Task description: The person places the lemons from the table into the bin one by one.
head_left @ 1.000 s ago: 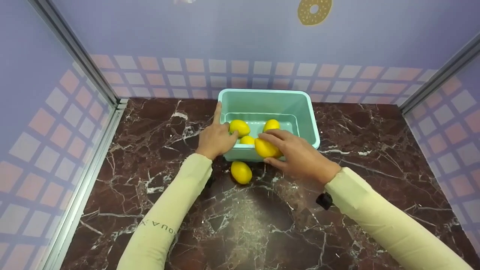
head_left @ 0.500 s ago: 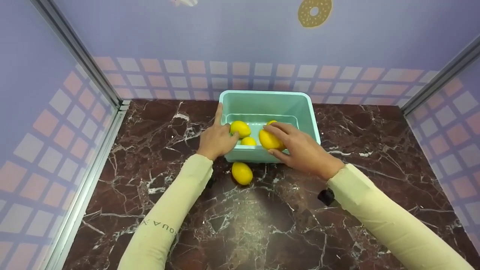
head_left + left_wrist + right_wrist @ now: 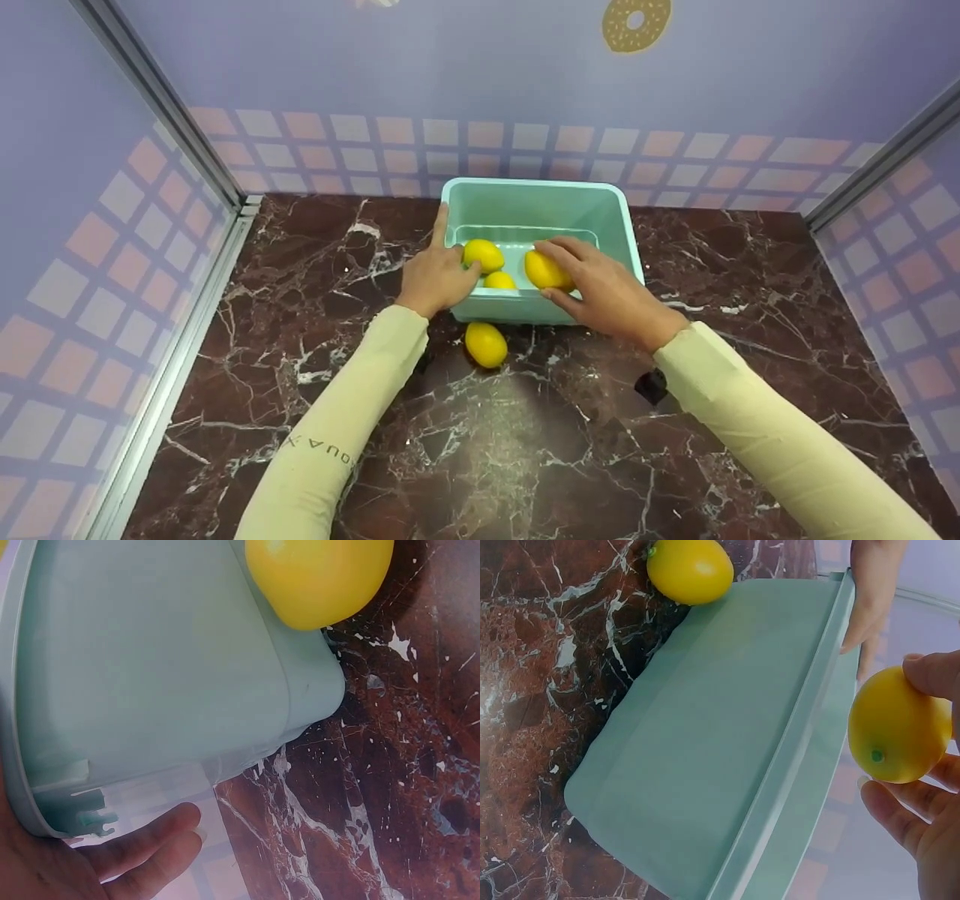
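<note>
In the head view, my right hand [image 3: 606, 289] holds a yellow lemon [image 3: 546, 270] over the inside of a light-green plastic bin [image 3: 536, 307]. The right wrist view shows this lemon [image 3: 898, 727] between thumb and fingers, its green stem end visible, above the rim. My left hand [image 3: 439, 276] grips the bin's left front corner, thumb over the rim and index finger along the left side. Two lemons lie inside near that thumb, one behind [image 3: 484, 256] and one partly hidden by the front wall [image 3: 500, 281]. Another lemon [image 3: 486, 346] rests on the table before the bin.
The bin stands on a dark red marbled table [image 3: 510, 450], near the patterned back wall [image 3: 390, 142]. Purple side walls with metal corner posts [image 3: 169, 112] close in both sides.
My right hand has carried its lemon from the bin's front rim further in and slightly right, now covering the lemon seen behind it earlier. The left hand keeps its place on the bin.
</note>
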A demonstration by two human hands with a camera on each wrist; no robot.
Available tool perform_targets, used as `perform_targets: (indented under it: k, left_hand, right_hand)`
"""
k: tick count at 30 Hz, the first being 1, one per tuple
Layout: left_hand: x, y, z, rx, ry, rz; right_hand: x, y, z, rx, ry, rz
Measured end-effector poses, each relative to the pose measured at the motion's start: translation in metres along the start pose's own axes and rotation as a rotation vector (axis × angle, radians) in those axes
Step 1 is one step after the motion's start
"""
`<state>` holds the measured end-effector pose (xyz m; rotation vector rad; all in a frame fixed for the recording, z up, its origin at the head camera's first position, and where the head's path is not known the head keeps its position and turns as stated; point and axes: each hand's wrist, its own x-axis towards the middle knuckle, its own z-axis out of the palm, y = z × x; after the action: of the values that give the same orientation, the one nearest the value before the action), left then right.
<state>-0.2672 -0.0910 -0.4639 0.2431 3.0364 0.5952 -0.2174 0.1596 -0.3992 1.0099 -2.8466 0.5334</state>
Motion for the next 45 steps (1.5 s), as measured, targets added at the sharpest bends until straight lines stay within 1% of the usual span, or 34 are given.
perform_targets:
  k: [10, 20, 28, 32, 39, 45]
  left_hand:
    - [0.0, 0.0, 0.0, 0.01, -0.004, 0.0]
    - [0.001, 0.0, 0.0, 0.024, 0.007, -0.002]
    - [0.0, -0.001, 0.002, 0.012, 0.012, 0.001]
    - [0.0, 0.001, 0.001, 0.015, 0.016, 0.004]
    - [0.0, 0.001, 0.002, 0.016, 0.018, 0.01]
    - [0.0, 0.0, 0.001, 0.015, 0.01, 0.01]
  right_hand:
    - [0.007, 0.007, 0.003, -0.001, 0.013, 0.027]
    - [0.016, 0.012, 0.007, 0.03, -0.013, 0.076]
    - [0.022, 0.017, 0.011, 0.039, -0.041, 0.13]
    - [0.024, 0.02, 0.012, 0.034, -0.043, 0.137]
    - [0.025, 0.024, 0.013, -0.003, -0.037, 0.123]
    - [0.024, 0.023, 0.014, 0.005, -0.031, 0.12]
